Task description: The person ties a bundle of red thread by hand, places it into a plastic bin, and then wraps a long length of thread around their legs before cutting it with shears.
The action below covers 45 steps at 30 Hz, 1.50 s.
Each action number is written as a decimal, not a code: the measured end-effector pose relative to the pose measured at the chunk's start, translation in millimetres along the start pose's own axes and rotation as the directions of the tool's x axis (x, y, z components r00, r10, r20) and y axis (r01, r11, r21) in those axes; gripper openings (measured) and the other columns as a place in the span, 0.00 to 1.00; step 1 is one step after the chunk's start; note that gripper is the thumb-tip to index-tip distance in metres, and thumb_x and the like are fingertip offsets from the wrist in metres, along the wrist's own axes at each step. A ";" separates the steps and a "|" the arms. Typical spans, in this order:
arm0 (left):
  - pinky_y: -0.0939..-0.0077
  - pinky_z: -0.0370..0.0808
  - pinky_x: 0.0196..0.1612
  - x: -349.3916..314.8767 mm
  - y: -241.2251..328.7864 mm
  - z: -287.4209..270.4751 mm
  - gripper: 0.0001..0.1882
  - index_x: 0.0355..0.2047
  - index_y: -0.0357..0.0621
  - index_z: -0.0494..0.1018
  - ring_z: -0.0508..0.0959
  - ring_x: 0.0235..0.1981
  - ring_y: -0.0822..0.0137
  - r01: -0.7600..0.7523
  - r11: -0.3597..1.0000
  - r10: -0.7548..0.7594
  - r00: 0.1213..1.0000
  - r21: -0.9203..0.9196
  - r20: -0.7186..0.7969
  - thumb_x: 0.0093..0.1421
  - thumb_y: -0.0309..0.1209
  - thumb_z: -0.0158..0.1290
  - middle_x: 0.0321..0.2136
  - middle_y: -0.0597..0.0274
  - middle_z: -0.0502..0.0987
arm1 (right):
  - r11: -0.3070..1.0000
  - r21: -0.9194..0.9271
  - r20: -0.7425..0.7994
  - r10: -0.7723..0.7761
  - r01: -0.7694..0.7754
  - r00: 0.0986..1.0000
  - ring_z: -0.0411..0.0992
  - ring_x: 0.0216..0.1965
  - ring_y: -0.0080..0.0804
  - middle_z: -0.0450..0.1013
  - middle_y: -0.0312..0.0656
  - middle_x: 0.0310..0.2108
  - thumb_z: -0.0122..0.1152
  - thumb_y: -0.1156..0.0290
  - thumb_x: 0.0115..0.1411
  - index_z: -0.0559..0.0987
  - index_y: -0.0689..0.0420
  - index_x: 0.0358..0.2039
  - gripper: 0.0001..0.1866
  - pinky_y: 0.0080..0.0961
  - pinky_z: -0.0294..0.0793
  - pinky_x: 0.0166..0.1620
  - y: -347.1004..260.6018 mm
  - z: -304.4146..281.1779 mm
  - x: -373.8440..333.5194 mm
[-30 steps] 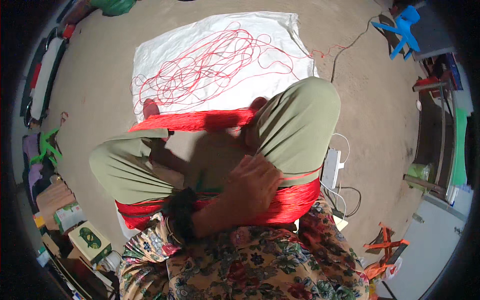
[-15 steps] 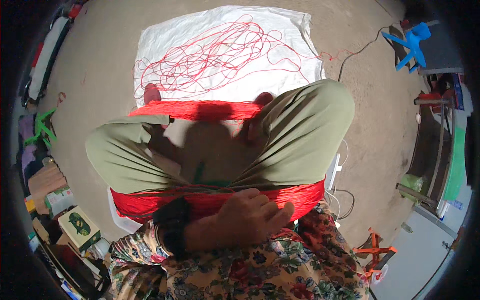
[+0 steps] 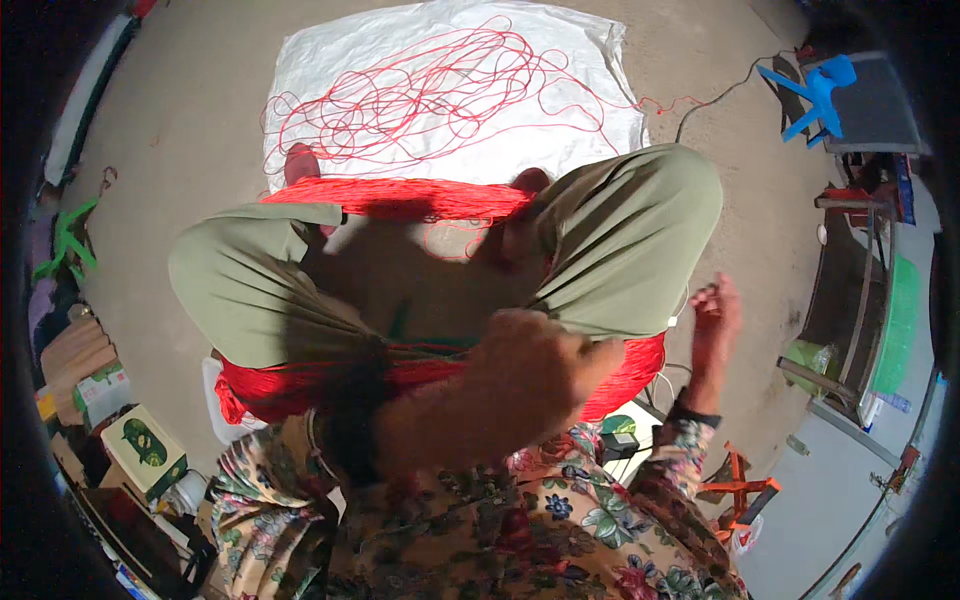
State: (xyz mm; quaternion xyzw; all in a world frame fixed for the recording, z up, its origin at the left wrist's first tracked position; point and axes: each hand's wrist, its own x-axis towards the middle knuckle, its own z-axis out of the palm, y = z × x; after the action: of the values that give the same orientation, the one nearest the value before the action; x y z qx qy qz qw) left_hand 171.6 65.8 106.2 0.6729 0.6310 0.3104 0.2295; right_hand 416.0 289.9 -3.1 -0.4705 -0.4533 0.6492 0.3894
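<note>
Bright red cord lies in a thick hank across my lap (image 3: 265, 385), passing in front of my waist. Another thick band of red cord (image 3: 420, 197) stretches between my feet. My left hand (image 3: 530, 365) is over the lap hank, its fingers curled in and blurred by motion; what they hold, if anything, is hidden. Out to the right of my knee, my right hand (image 3: 715, 310) is raised, with its fingers bent inward and no thing discernible in them. Loose loops of thin red cord (image 3: 440, 90) spread over a white sheet (image 3: 330, 60) ahead.
A blue stool-like frame (image 3: 825, 98) stands far right, a green one (image 3: 70, 240) at left and an orange one (image 3: 740, 490) near right. Boxes (image 3: 150, 450) crowd the left side. A dark cable (image 3: 725, 95) runs over the floor by the sheet.
My right hand has come into view at the right, beyond my knee. The left hand has risen slightly off the lap hank and turned, with its fingers curling more.
</note>
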 end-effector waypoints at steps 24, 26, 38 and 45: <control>0.84 0.58 0.15 15.4 -78.4 -64.6 0.13 0.30 0.34 0.74 0.63 0.12 0.79 0.287 0.456 -0.203 0.955 -0.843 0.215 0.57 0.35 0.54 0.11 0.69 0.65 | 0.946 -0.283 0.425 -0.028 0.162 0.905 0.57 0.19 0.17 0.62 0.28 0.18 0.55 0.65 0.61 0.76 0.62 0.35 0.12 0.18 0.61 0.26 -95.3 77.8 -36.7; 0.85 0.61 0.17 15.5 -78.2 -64.6 0.14 0.32 0.35 0.74 0.66 0.13 0.79 0.293 0.499 -0.219 0.953 -0.816 0.209 0.58 0.36 0.52 0.13 0.67 0.68 | 0.950 -0.277 0.446 -0.007 0.146 0.895 0.57 0.19 0.17 0.62 0.28 0.18 0.55 0.65 0.61 0.76 0.62 0.35 0.12 0.18 0.61 0.26 -95.2 75.7 -22.3; 0.87 0.67 0.26 -12.6 -121.9 -98.2 0.13 0.37 0.35 0.73 0.69 0.20 0.78 0.319 0.437 -0.546 0.837 -0.841 0.033 0.63 0.33 0.45 0.20 0.67 0.70 | 0.812 -0.584 0.195 0.113 0.023 0.974 0.64 0.21 0.17 0.70 0.30 0.22 0.51 0.64 0.62 0.75 0.55 0.37 0.10 0.12 0.60 0.23 -110.2 51.6 155.7; 0.86 0.67 0.31 1.9 -139.5 -116.1 0.13 0.39 0.34 0.72 0.70 0.26 0.78 0.302 0.473 -0.567 0.823 -0.827 -0.024 0.62 0.33 0.46 0.24 0.67 0.72 | 0.981 -0.017 0.790 -0.103 0.191 0.604 0.67 0.30 0.26 0.68 0.35 0.30 0.48 0.64 0.62 0.70 0.55 0.33 0.08 0.19 0.66 0.35 -171.5 198.0 225.1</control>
State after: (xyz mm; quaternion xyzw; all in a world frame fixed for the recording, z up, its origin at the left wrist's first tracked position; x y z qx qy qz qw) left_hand -9.1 71.7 90.3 0.2583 0.6027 0.5839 0.4786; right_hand 181.5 504.7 131.6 -0.1191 -0.6467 0.7316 0.1799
